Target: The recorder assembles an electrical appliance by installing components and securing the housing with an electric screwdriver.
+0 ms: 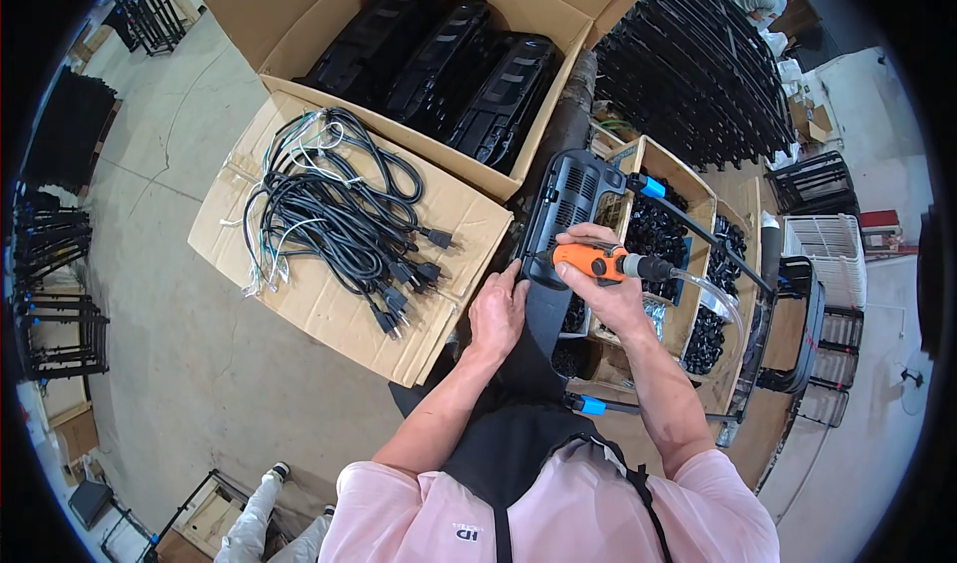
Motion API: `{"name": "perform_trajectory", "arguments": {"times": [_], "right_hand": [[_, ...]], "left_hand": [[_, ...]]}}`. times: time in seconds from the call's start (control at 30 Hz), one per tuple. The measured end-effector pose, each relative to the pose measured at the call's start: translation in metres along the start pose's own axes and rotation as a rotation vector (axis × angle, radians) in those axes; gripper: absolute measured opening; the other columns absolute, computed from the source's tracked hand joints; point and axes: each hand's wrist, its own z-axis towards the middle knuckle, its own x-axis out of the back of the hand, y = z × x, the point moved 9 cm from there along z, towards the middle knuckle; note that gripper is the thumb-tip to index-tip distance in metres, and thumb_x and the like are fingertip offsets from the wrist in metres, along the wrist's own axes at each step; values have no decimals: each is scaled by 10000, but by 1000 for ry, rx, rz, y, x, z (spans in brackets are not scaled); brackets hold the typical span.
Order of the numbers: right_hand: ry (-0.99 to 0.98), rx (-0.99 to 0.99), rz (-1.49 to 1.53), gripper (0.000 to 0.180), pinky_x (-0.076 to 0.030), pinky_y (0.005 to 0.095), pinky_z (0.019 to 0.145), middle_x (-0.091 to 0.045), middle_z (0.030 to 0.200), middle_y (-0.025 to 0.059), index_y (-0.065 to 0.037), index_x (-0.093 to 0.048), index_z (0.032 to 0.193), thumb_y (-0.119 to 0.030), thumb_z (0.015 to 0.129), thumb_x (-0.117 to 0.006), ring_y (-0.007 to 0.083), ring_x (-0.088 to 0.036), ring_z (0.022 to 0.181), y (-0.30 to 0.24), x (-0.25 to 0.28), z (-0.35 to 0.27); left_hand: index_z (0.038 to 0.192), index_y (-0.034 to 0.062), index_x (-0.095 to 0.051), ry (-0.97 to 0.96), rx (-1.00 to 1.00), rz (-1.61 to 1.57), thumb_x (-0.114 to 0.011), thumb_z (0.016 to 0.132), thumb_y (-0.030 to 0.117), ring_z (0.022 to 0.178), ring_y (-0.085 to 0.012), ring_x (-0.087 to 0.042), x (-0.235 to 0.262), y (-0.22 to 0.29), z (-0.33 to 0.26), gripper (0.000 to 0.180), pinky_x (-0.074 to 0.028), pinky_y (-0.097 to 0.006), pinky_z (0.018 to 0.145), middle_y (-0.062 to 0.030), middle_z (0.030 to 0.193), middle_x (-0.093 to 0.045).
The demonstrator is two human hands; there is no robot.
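Observation:
My right hand is wrapped round an orange power screwdriver with a clear hose trailing from its dark rear end. The tool's front end meets a black plastic housing with vent slots, which lies on a black frame in front of me. Closed at the housing's near left edge, my left hand grips its rim; the fingertips are partly hidden. Blue-ended clamps or caps sit on the frame's dark bars. The tool's tip and any screw under it are too small to make out.
On the left, a bundle of black power cords lies on a cardboard flap. Behind it, an open carton holds several black housings. Wooden bins of small black parts stand at right. Black frames are stacked beyond. Two people are partly visible.

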Motion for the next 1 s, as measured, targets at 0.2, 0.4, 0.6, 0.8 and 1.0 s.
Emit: {"name": "perform_trajectory", "arguments": {"times": [0.2,0.4,0.6,0.8,1.0], "right_hand": [[-37,22,-124,475,-556,347,1041,-699,1264,109,-40,-583,1336,-34,906,-784,186,-674,1160,-1,-7,7],[-114,66,-244,446,-569,331,1001,-699,1249,101,-31,-608,1314,-31,904,-785,164,-670,1127,-1,-17,13],[-58,45,-97,416,-559,328,962,-713,1183,73,-59,-662,1261,-90,875,-816,159,-683,1074,-1,-14,14],[-95,30,-222,332,-569,313,895,-718,1119,49,-82,-703,1186,-127,878,-820,147,-696,989,-4,-17,16],[-130,45,-265,338,-569,306,940,-720,1154,63,-44,-685,1210,-62,894,-806,132,-687,1031,-3,-15,16]], "left_hand": [[1341,51,-682,3,9,-49,-699,984,177,910,-397,-693,-2,-7,2,380,-559,-473,802,-201,987,-691],[1332,50,-685,18,-2,-57,-697,984,171,925,-403,-696,-2,-9,1,369,-562,-476,813,-210,1009,-702],[1315,52,-694,37,-17,-73,-696,980,161,930,-405,-696,0,-5,1,353,-565,-476,820,-216,1004,-704],[1281,29,-688,118,-89,-109,-669,994,172,922,-383,-698,9,-4,-4,322,-565,-463,823,-204,1007,-708],[1150,35,-622,-197,255,-674,-503,1061,143,718,-98,-498,-9,-37,-65,183,-432,-255,624,-5,826,-538]]}}
